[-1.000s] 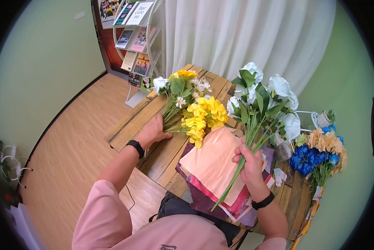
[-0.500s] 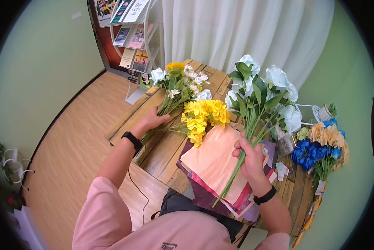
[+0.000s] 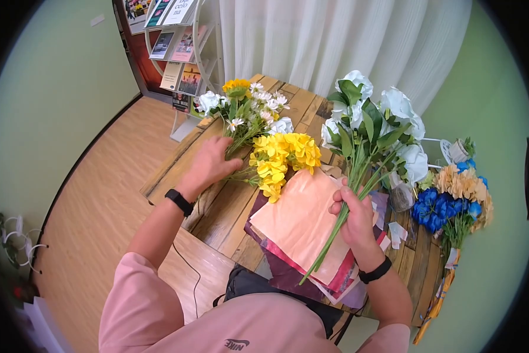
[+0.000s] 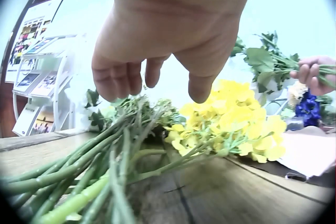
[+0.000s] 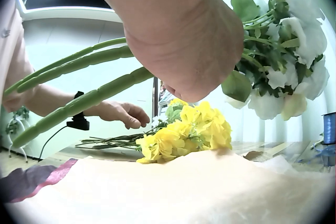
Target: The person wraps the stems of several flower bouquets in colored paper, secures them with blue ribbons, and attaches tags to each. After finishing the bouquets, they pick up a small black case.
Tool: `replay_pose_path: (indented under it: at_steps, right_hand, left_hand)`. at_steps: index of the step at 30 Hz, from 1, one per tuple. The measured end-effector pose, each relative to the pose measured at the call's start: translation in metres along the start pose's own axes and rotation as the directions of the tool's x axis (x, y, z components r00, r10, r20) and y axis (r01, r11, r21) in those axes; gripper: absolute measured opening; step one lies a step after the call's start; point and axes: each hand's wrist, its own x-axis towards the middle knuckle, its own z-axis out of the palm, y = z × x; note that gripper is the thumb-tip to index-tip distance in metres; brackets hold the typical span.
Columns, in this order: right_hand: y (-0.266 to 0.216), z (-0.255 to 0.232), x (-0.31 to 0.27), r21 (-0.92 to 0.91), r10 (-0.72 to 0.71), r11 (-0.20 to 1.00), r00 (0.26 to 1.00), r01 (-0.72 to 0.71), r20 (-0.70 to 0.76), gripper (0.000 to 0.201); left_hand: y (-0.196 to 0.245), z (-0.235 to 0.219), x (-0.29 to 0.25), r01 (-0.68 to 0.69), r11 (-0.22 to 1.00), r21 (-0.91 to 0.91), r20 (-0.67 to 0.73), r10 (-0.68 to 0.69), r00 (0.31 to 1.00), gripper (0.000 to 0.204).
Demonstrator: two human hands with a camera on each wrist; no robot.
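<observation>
My right hand (image 3: 355, 222) grips the green stems of a bunch of white artificial roses (image 3: 398, 109), held up over the table with the stem ends pointing down toward me. My left hand (image 3: 210, 165) hovers low over a mixed bunch on the table, fingers loosely bent and spread around nothing. That bunch has white daisies (image 3: 267, 101), an orange-yellow sunflower (image 3: 236, 87) and white blooms. Its bare green stems (image 4: 68, 174) lie below the palm in the left wrist view. Beside it lie yellow flowers (image 3: 285, 154), their heads at the edge of the peach wrapping paper (image 3: 302, 220).
Dark purple and red sheets (image 3: 282, 272) lie under the peach paper on the wooden table (image 3: 217, 220). At right are blue flowers (image 3: 432, 209), peach-coloured flowers (image 3: 461, 183), a glass jar (image 3: 401, 197) and paper scraps (image 3: 397, 234). A magazine rack (image 3: 188, 59) stands beyond the table.
The left hand has come up off the stems of the mixed bunch, which has shifted slightly away from the yellow flowers. The right hand keeps its grip on the roses. The head view has shifted slightly.
</observation>
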Motion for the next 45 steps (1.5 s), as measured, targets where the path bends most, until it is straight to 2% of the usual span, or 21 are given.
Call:
replay_pose_path:
  at_steps: [1,3,5,7,8,12,14,20,23,25,27,29,31,32,33,35,37,39,40,42,45]
  right_hand:
    - [0.001,-0.001,0.001,0.01,0.002,1.0,1.0,-0.002,0.002,0.026]
    - [0.003,-0.001,0.001,0.007,0.0,1.0,1.0,0.0,-0.005,0.025]
    - [0.005,-0.001,0.001,0.001,-0.004,1.0,1.0,0.004,-0.004,0.025]
    - [0.006,-0.002,0.001,0.019,0.006,1.0,1.0,-0.006,0.002,0.025]
    - [0.005,-0.002,0.001,0.02,0.007,1.0,1.0,-0.007,0.002,0.025]
    - [0.006,-0.004,-0.001,-0.007,0.009,1.0,1.0,-0.009,0.004,0.026]
    - [0.008,-0.004,0.001,-0.014,0.009,1.0,1.0,-0.009,0.006,0.027]
    - [0.008,-0.004,0.001,0.004,0.001,1.0,1.0,-0.001,0.0,0.025]
    - [0.007,-0.002,0.0,0.025,0.02,1.0,1.0,-0.02,0.0,0.024]
    - [0.008,-0.002,0.001,0.148,0.058,0.987,0.998,-0.059,0.005,0.024]
    - [0.009,-0.006,0.003,0.145,0.082,0.987,0.996,-0.075,-0.045,0.022]
    - [0.005,-0.009,0.006,0.186,0.088,0.979,0.996,-0.082,-0.022,0.02]
    - [-0.002,-0.01,0.007,0.179,0.05,0.983,0.997,-0.038,-0.063,0.019]
    - [-0.006,-0.011,0.008,0.219,0.029,0.975,0.999,-0.02,-0.039,0.018]
    - [-0.01,-0.012,0.01,0.261,0.008,0.965,1.0,-0.005,-0.012,0.017]
    - [-0.013,-0.009,0.011,0.269,-0.01,0.963,1.0,0.016,-0.023,0.017]
    - [-0.016,-0.004,0.009,0.281,-0.028,0.959,0.999,0.034,-0.022,0.018]
    - [-0.017,-0.006,0.007,0.289,-0.036,0.957,0.999,0.037,-0.008,0.021]
    - [-0.018,-0.009,0.006,0.239,-0.053,0.969,0.999,0.055,-0.013,0.022]
    - [-0.022,-0.015,0.003,0.189,-0.073,0.979,0.997,0.075,-0.018,0.023]
    - [-0.03,-0.018,-0.008,0.231,0.073,0.97,0.997,-0.071,0.0,0.025]
  left_hand:
    - [0.006,0.002,-0.002,-0.001,1.0,0.0,0.004,0.001,1.0,0.068]
    - [0.017,0.009,-0.009,-0.115,0.99,0.08,0.357,0.079,0.931,0.069]
    - [0.021,0.023,-0.016,-0.149,0.983,0.104,0.393,0.097,0.914,0.064]
    - [0.018,0.043,-0.016,-0.089,0.973,0.213,0.434,-0.012,0.901,0.057]
    - [0.015,0.049,-0.016,-0.099,0.978,0.183,0.388,0.021,0.922,0.042]
    - [0.015,0.055,-0.006,-0.034,0.993,0.115,0.387,-0.013,0.922,0.028]
    - [0.012,0.056,-0.004,-0.021,1.0,0.01,0.268,0.018,0.963,0.021]
    - [0.009,0.055,-0.003,0.03,0.999,0.028,0.333,-0.037,0.942,0.031]
    - [0.019,0.046,-0.009,-0.015,0.999,0.032,0.301,0.005,0.954,0.037]
    - [0.03,0.031,-0.009,-0.042,0.998,0.052,0.231,0.029,0.972,0.04]
    - [0.036,0.023,-0.012,-0.086,0.996,-0.002,0.002,0.086,0.996,0.037]
    - [0.054,0.014,-0.016,-0.12,0.985,-0.122,-0.028,0.118,0.993,0.036]
    - [0.091,0.016,-0.028,0.142,0.838,-0.526,0.268,0.004,0.964,0.043]
    - [0.105,0.03,-0.035,0.294,0.642,-0.708,0.458,0.099,0.884,0.051]
    - [0.136,0.023,-0.04,0.262,0.683,-0.682,0.53,0.215,0.82,0.052]
    - [0.173,0.058,-0.056,0.384,0.463,-0.799,0.56,0.34,0.756,0.075]
    - [0.205,0.081,-0.065,0.358,0.398,-0.845,0.51,0.394,0.765,0.063]
    - [0.224,0.087,-0.069,0.613,0.247,-0.75,0.653,0.425,0.628,0.038]
    - [0.229,0.089,-0.071,0.613,0.245,-0.751,0.651,0.427,0.627,0.038]
    - [0.237,0.091,-0.075,0.606,0.16,-0.779,0.617,0.366,0.697,0.023]
    - [0.248,0.089,-0.08,0.577,0.15,-0.803,0.593,0.292,0.75,0.025]
